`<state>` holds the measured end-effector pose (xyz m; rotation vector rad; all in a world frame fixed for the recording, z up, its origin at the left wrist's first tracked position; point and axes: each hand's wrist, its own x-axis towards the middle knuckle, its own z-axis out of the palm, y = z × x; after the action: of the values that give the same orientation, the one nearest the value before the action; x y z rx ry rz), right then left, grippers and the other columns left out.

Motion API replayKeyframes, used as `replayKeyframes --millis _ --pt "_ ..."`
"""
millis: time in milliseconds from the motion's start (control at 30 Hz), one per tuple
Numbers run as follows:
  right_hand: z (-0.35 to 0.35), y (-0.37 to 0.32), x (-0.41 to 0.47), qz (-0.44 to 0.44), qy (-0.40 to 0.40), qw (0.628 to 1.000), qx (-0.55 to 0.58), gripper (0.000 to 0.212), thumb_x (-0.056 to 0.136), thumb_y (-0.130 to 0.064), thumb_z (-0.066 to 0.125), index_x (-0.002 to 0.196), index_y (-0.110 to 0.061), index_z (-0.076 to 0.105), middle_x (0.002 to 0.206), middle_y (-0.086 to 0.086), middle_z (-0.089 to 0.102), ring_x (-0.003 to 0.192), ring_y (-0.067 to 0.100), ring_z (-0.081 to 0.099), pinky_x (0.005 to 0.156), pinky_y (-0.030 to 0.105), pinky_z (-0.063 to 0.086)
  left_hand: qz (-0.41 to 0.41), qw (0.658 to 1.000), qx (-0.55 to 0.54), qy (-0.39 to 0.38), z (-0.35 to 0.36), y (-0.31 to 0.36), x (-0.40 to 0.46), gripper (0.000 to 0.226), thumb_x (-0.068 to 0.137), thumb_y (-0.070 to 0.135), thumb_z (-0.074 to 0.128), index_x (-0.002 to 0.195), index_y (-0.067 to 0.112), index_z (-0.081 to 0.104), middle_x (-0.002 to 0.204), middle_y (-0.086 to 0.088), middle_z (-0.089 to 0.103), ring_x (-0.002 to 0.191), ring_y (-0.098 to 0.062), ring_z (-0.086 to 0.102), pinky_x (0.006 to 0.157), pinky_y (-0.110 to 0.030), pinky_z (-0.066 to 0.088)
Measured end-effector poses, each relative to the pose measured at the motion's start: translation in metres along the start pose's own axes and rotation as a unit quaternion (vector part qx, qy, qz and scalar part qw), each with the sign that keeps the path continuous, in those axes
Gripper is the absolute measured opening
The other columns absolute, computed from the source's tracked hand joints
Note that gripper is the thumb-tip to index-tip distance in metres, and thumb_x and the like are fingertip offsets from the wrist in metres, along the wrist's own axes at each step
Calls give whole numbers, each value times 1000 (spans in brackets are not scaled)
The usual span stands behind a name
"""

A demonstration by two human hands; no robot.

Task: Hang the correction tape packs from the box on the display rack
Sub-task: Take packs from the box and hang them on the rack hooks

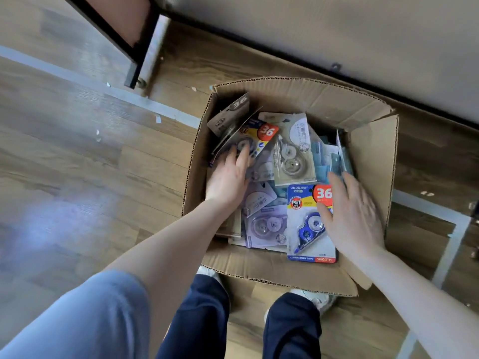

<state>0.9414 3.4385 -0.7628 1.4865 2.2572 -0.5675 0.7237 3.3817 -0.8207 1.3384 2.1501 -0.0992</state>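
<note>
From the head camera we look straight down into an open cardboard box (293, 99) standing on a wood-plank floor (77, 164), and we take that box as our landmark. It holds a loose heap of correction tape packs, blister cards lying at all angles. At the box's near wall lies a blue pack (305, 224) marked "36" in a red badge (its bottom strip reads "correction tape"). Toward the box's middle sits a beige pack (293, 149), and beside the blue one a pale lilac pack (264, 224). Against the box's left wall, a few packs stand tilted, among them a second blue pack with a "36" badge (261, 136).

Our left hand (228, 177) reaches in by the left wall, fingers spread and laid flat on those tilted packs; no grip closes around any of them. Our right hand (350, 211) is open too, palm down, resting on the right edge of the near blue pack, fingertips touching greyish packs (339, 156) by the right wall.

Beyond the box's far-left corner stands a dark metal furniture leg (137, 60).
</note>
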Motion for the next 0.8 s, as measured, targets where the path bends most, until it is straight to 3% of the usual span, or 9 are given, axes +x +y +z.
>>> replayKeyframes --millis 133,233,333,400,467,533,600,700,800 --pt "5 4 7 0 17 1000 18 62 87 -23 64 140 -6 39 142 23 39 129 39 42 102 45 39 -2 998 55 40 0 1 9 59 94 12 47 149 15 25 135 -13 45 115 -35 47 90 -45 44" --pt "2 6 9 7 9 1000 21 61 88 -23 62 142 -7 36 145 21 36 131 37 38 104 44 35 6 997 74 34 -2 4 0 59 88 11 55 144 13 36 121 -14 54 104 -35 54 76 -44 49" --pt "-4 7 7 13 -4 1000 23 61 91 -26 59 144 -10 32 147 18 33 134 34 35 106 42 33 53 993 104 34 -1 -1 -20 68 61 18 81 125 9 59 95 -14 64 78 -34 63 57 -34 50" --pt "-7 8 4 15 -16 999 25 60 92 -28 56 144 -10 32 147 18 32 135 33 34 107 42 32 66 991 114 31 2 -6 -35 69 52 20 84 117 10 64 87 -11 63 71 -31 62 56 -33 49" --pt "-11 9 2 21 -29 999 30 59 92 -28 56 143 -11 32 147 17 31 135 33 33 107 42 32 69 991 112 0 0 -6 -50 69 61 24 81 126 13 59 99 -12 61 83 -32 62 66 -36 50" --pt "-13 11 1 23 -38 999 30 60 92 -28 56 144 -11 31 147 17 31 136 33 32 107 43 31 57 995 76 -26 5 -9 -57 65 79 31 71 138 18 47 127 -15 49 111 -35 52 86 -41 46" --pt "-15 12 1 19 -45 998 28 60 92 -29 55 145 -12 30 148 17 29 137 33 31 108 43 32 52 998 28 -21 5 -13 -57 54 86 35 66 134 18 50 141 -19 37 123 -38 41 94 -44 43" --pt "-18 13 4 18 -57 998 22 60 94 -31 52 146 -14 26 151 14 26 138 30 29 108 40 31 41 998 -42 7 1 -9 -43 35 87 35 65 112 12 60 140 -20 37 118 -41 43 87 -48 47" --pt "-18 11 9 14 -56 998 25 59 95 -31 51 146 -14 26 149 13 28 137 29 31 107 38 31 -13 996 -93 0 0 0 -25 32 88 37 63 98 7 56 134 -19 40 112 -40 47 80 -44 45"
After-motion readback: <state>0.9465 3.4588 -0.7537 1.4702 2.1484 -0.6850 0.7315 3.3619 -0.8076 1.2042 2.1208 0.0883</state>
